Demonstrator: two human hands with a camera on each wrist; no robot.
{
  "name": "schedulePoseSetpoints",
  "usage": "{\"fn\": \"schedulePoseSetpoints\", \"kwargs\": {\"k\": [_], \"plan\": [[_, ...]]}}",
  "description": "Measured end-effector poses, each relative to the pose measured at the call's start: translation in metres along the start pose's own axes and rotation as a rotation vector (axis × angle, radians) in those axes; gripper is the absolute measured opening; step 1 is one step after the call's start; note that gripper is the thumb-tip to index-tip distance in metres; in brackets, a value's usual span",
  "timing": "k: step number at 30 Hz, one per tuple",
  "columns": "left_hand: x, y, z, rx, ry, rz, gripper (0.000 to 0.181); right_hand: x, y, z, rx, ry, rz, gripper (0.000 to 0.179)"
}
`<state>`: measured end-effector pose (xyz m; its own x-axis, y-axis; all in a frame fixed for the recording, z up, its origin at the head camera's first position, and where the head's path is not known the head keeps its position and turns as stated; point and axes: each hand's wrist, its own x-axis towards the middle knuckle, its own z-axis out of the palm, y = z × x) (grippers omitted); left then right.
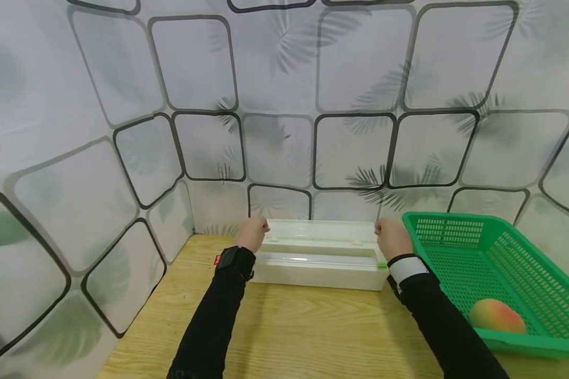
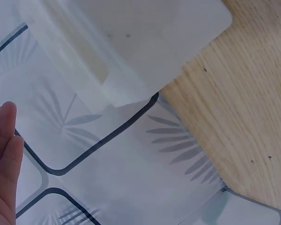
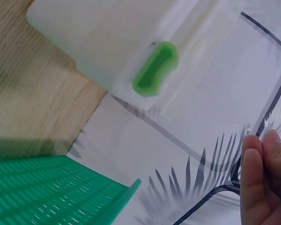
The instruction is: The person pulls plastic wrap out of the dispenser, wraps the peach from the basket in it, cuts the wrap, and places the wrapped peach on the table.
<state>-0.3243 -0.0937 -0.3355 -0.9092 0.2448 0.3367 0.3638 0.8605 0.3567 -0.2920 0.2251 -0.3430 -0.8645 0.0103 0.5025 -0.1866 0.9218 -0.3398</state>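
Observation:
A long white cling film dispenser stands on the table with its lid raised. A roll of clear film lies inside. My left hand is at the dispenser's left end, fingers curled, near the lid's upper edge. At the opposite end my right hand holds thumb and forefinger pinched together. Faint glints by the right fingertips suggest clear film between the hands, though its edges are hard to make out. The left wrist view shows only part of the left fingers. A green slider sits on the dispenser's right end.
To the right is a green plastic basket with a mango in it. A small red piece shows beside the left wrist. Behind the wooden table hangs a patterned white curtain.

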Motion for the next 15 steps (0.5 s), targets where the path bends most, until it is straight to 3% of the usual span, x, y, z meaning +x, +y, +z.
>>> {"fn": "schedulePoseSetpoints", "kwargs": {"k": [5, 11, 12, 15], "plan": [[0.003, 0.001, -0.006, 0.008, 0.007, -0.007, 0.01, 0.003, -0.004, -0.008, 0.03, -0.035, 0.04, 0.011], [0.006, 0.0, -0.009, 0.004, 0.065, 0.026, 0.008, 0.009, -0.007, -0.018, 0.029, -0.03, 0.031, 0.009], [0.013, -0.01, 0.0, 0.003, 0.101, 0.06, 0.012, 0.009, -0.007, -0.019, 0.026, -0.024, 0.027, 0.008], [0.033, -0.038, 0.022, -0.002, 0.112, 0.09, 0.02, 0.01, -0.007, -0.023, 0.03, -0.008, 0.017, 0.008]]}}
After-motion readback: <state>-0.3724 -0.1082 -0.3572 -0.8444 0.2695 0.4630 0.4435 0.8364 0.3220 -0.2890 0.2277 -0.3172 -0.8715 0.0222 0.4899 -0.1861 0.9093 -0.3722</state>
